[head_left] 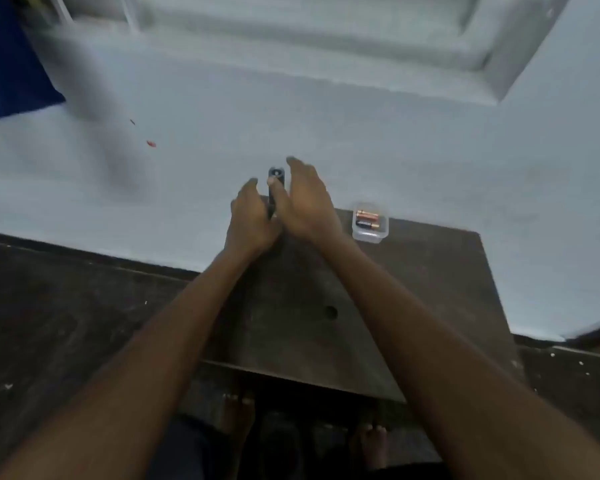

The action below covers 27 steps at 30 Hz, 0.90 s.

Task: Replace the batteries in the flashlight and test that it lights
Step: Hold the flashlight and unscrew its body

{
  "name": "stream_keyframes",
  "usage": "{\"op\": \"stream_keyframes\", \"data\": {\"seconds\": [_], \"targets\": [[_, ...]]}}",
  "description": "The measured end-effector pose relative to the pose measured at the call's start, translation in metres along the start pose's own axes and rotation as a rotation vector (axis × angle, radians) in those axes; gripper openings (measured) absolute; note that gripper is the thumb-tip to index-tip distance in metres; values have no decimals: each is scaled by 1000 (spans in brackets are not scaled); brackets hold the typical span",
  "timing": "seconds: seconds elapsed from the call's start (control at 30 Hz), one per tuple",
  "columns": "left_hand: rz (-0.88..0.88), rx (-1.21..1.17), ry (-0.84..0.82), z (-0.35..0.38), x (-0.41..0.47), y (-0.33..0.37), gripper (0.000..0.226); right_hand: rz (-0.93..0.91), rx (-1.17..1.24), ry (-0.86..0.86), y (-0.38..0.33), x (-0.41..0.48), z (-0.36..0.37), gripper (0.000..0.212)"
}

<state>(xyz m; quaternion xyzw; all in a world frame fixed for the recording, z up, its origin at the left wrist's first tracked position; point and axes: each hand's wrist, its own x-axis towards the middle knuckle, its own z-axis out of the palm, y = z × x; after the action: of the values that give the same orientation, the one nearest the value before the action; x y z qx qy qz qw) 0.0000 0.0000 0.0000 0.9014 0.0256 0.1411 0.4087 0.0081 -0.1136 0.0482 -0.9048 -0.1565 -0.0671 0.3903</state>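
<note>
Fingers (pixel 253 184) of the left hand (pixel 248 220) curl round the lower barrel of the flashlight (pixel 276 174), gripping it. The right hand (pixel 307 202) lies along the other side, its fingers (pixel 297 166) straight and pressed together beside the head and the thumb laid across the barrel (whether this hand clamps it or only touches it I cannot tell).

The flashlight is dark and stands nearly upright in the air over the far edge of the bench (pixel 413 289), head pointing away from the person. To its right, at that same far edge, sits a small clear plastic box (pixel 378 233) with two batteries (pixel 368 214) lying in it, well apart from both hands. The bench top is dark brown with a round hole (pixel 330 312) near its middle. Behind it rises a pale blue wall (pixel 326 116), and bare feet (pixel 238 410) show below the near edge.
</note>
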Motion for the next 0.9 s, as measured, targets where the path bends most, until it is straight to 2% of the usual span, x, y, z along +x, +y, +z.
{"op": "stream_keyframes", "data": {"seconds": [0.1,0.17,0.23,0.33,0.43,0.53,0.67,0.77,0.9], "targets": [[155,56,-36,7,15,-3,28,-29,-56,-49,-3,22,6,46],[108,66,-50,8,15,-7,18,-62,-114,-41,-6,25,4,32],[120,23,-66,5,4,-7,18,-50,-122,-9,-1,16,-1,22],[153,-72,-86,-6,-18,7,18,54,-20,78,5,-5,-24,20],[90,-208,-102,-15,-44,26,23,231,188,185,11,-36,-51,26],[-84,-477,-135,-19,-69,49,31,427,494,187,23,-69,-71,35],[-239,-726,-117,-11,-99,71,36,549,465,234,36,-111,-79,47],[-291,-749,-113,-1,-112,74,29,567,372,287,46,-133,-79,53],[-315,-716,-123,13,-115,69,27,588,377,331,63,-143,-70,64]]}}
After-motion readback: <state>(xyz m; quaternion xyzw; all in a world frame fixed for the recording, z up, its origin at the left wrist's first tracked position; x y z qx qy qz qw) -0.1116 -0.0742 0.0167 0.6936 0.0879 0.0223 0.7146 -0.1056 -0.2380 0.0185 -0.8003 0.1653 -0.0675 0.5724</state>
